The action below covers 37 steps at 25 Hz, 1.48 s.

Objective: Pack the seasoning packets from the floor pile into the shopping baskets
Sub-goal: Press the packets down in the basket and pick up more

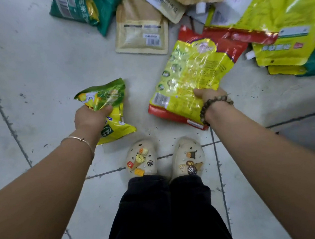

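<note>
Standing on a pale tiled floor (39, 73), dark grout lines, scuffed and speckled. Nearest: dark trousers (162, 207), then two cream clogs (140, 160) with small charms on the toes, side by side. Both arms reach down and forward. Left wrist has a thin bangle (78, 138); left hand (90, 118) is clenched round the crumpled middle of a small green-and-yellow packet (109, 97), whose lower end hangs just ahead of the left clog. Cannot tell whether it touches the floor. Right wrist has a bead bracelet (213, 105); right hand (208, 94) grips the near edge of a large yellow packet with red borders (193, 76), thumb on top, fingers hidden beneath. Its far end tilts up against the pile. Beyond the hands the pile (208, 5) spreads over the far right part of the floor: a flat tan pouch (141, 32) with a barcode label lying at its near left edge, a green bag (89, 7) farther left, more tan pouches overlapping behind, and big yellow-green bags (289, 25) stacked at the far right, overlapping the red-bordered packet's top.
</note>
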{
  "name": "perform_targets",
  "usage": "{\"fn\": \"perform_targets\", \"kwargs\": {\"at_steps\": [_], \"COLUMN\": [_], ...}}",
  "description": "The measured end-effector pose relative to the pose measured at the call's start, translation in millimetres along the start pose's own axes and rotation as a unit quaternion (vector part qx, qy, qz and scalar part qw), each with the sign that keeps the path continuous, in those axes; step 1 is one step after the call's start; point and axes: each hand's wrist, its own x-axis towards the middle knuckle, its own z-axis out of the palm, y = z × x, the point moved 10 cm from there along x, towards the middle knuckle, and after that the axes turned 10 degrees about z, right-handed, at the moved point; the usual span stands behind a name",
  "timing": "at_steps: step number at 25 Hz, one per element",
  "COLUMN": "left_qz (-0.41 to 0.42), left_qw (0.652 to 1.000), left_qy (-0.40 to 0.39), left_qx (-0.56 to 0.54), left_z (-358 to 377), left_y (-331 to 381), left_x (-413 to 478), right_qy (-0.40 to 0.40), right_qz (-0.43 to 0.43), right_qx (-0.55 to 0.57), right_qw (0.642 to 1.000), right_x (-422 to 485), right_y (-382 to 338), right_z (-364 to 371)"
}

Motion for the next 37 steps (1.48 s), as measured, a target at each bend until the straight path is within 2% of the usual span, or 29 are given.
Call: {"fn": "perform_targets", "kwargs": {"at_steps": [4,8,13,20,24,27,31,34,37], "left_qz": [0.033,0.077,0.135,0.222,0.249,0.297,0.316,0.310,0.332], "left_qw": [0.995,0.984,0.965,0.927,0.901,0.889,0.888,0.885,0.886], "left_qy": [-0.063,-0.092,-0.146,-0.248,-0.313,-0.324,-0.324,-0.342,-0.324], "left_qx": [-0.069,-0.131,-0.171,-0.174,-0.170,-0.128,-0.089,-0.054,0.007], "left_z": [0.8,-8.1,-19.8,-7.1,28.8,64.9,138.7,196.4,239.4], "left_y": [55.3,126.0,213.3,321.3,364.2,387.6,397.6,390.3,383.7], "left_x": [-34.1,-84.5,-156.2,-278.9,-360.1,-407.5,-472.3,-515.2,-537.3], "right_qy": [0.012,0.034,0.054,0.061,0.085,0.090,0.121,0.155,0.216], "right_qz": [-0.049,-0.125,-0.203,-0.218,-0.206,-0.203,-0.184,-0.141,-0.086], "right_qx": [-0.009,0.001,0.075,0.228,0.288,0.337,0.378,0.383,0.384], "right_qw": [0.999,0.992,0.975,0.947,0.931,0.915,0.899,0.900,0.894], "right_x": [-45.8,-99.5,-166.8,-232.5,-243.1,-241.0,-220.5,-180.3,-147.9], "right_y": [9.3,-8.1,-33.8,-20.7,11.5,38.7,91.7,142.9,192.9], "right_z": [-52.3,-107.5,-178.9,-305.6,-396.6,-454.5,-528.0,-567.1,-593.8]}}
